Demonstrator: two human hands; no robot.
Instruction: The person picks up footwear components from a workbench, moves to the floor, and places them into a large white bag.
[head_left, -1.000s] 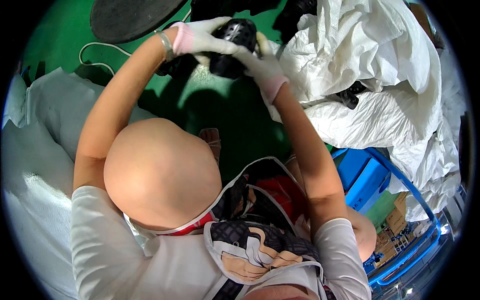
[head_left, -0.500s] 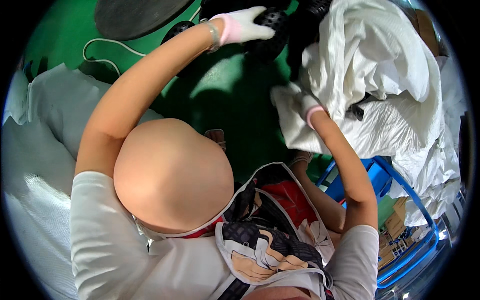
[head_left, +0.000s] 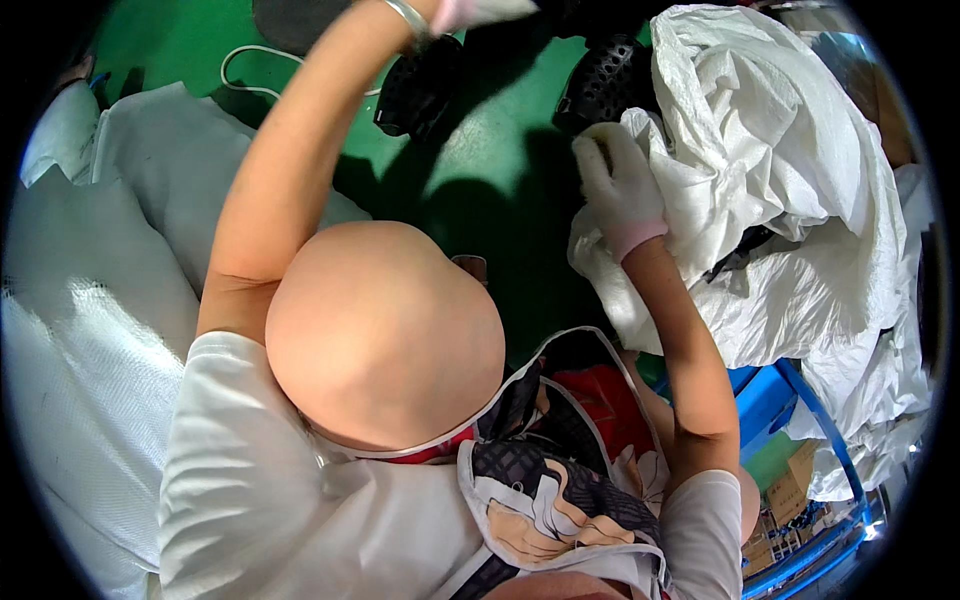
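Observation:
At the top edge is my left hand (head_left: 485, 12), in a white glove with a pink cuff, blurred and partly cut off by the frame. Whether it holds anything is hidden. My right hand (head_left: 622, 190), gloved the same way, lies against the near-left edge of a large crumpled white woven sack (head_left: 770, 150). Its thumb and forefinger are apart and bent, with a gap between them. Just beyond those fingertips is a black piece full of holes (head_left: 605, 82). A similar black perforated piece (head_left: 418, 90) rests on the floor below my left forearm. Something black shows in a fold of the sack.
White sacks (head_left: 90, 290) are piled on my left. The green floor (head_left: 500, 150) lies between my hands, with a white cable (head_left: 240, 60) and a dark round disc (head_left: 300, 22) farther off. A blue metal frame (head_left: 830, 420) stands by my right elbow.
My left hand has moved up, partly out of the frame, off the black perforated piece it was at. My right hand has shifted up along the sack's edge, fingers pointing away.

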